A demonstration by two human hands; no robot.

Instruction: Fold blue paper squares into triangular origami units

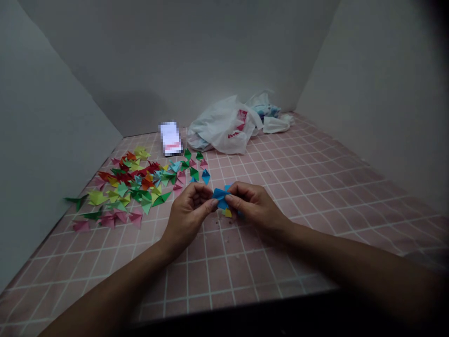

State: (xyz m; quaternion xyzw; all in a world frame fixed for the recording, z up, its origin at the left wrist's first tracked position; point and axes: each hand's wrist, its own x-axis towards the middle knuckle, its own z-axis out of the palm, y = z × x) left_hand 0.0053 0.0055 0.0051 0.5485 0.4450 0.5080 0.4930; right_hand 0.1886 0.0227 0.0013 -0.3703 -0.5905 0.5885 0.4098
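Note:
A small piece of folded blue paper (220,197) is held just above the table, between my two hands. My left hand (191,209) pinches its left edge between thumb and forefinger. On the right side, my right hand (253,204) grips the same paper with thumb and fingers. Below the paper a bit of yellow paper (228,213) shows, partly covered by my hands. More blue paper peeks out behind my right fingers; I cannot tell whether it is a separate piece. Beyond my left hand lies a blue folded paper piece (206,176).
Many colourful folded paper pieces (135,180) lie in a spread on the left of the pink checked tablecloth (315,187). Behind them a lit phone (170,139) leans up. A white plastic bag (224,124) and crumpled packaging (277,122) rest by the back wall. Walls enclose three sides.

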